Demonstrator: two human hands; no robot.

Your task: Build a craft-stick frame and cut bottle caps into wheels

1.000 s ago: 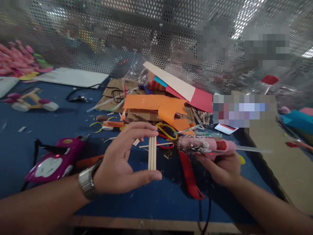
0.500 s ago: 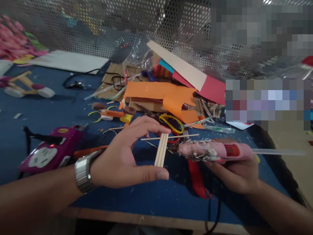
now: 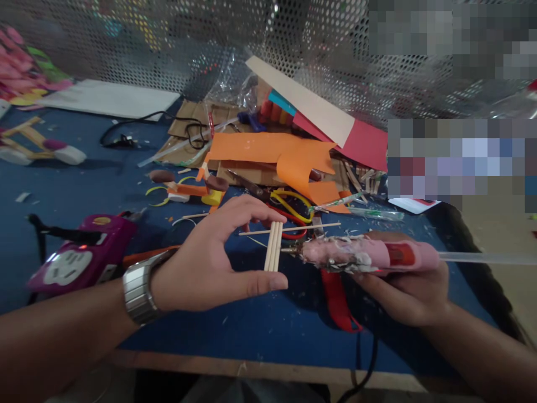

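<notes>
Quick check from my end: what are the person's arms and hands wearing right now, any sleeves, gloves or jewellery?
Both forearms are bare, no sleeves in view, and both hands are gloveless. The left hand has a silver metal link wristwatch on its wrist. The right hand shows nothing worn.

Bare blue table (image 3: 96, 184) lying open at left, paper pile (image 3: 289, 157) and scissors (image 3: 289, 207) crowding behind the sticks (image 3: 273, 253), pink device (image 3: 79, 260) blocking near left, red strap (image 3: 335, 299) lying underneath.

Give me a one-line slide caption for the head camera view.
Left hand pinches a bundle of wooden sticks upright while the right hand aims a pink glue gun at them over a cluttered blue table.
</notes>
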